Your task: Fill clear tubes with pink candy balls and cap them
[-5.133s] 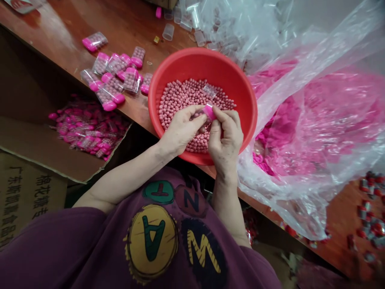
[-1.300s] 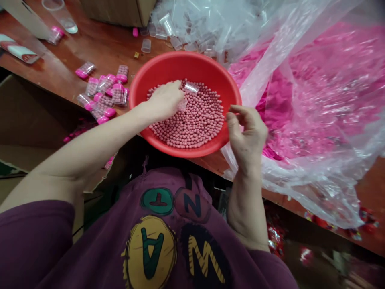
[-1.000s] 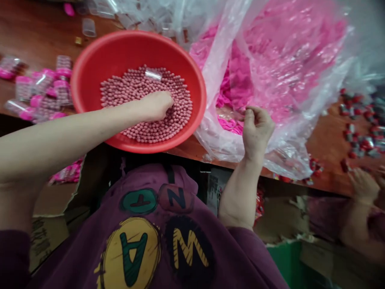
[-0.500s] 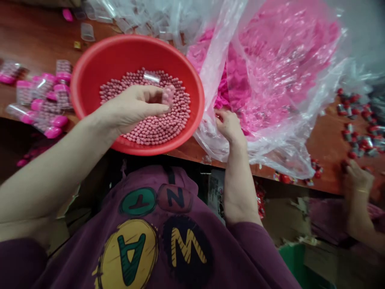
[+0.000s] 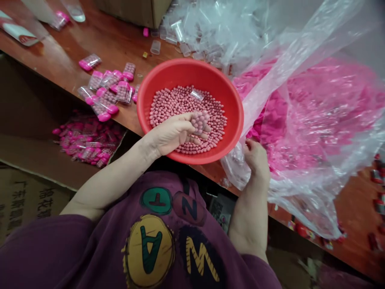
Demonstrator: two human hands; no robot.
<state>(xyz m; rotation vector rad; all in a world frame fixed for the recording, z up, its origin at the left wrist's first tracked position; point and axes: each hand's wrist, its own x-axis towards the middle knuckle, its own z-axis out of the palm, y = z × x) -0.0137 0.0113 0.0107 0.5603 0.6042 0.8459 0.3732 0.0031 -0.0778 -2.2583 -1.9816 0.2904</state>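
A red bowl [image 5: 156,80] full of small pink balls sits on the wooden table [image 5: 99,42]. My left hand [image 5: 173,132] hovers over the bowl's near side, closed on a clear little container [image 5: 199,119] filled with pink balls. My right hand [image 5: 257,158] rests at the mouth of a big clear plastic bag [image 5: 319,116] holding pink caps, its fingers curled into the plastic. What those fingers pinch is hidden. One empty clear container [image 5: 197,94] lies on the balls in the bowl.
Several filled containers with pink caps [image 5: 108,90] lie left of the bowl. A cardboard box [image 5: 87,140] below the table edge holds more. Empty clear containers [image 5: 192,32] spill from a bag at the back. Red-capped items [image 5: 377,178] lie at the far right.
My left hand scooped in the bowl and lifted out a container now full of balls. My right hand went from the air into the mouth of the cap bag.
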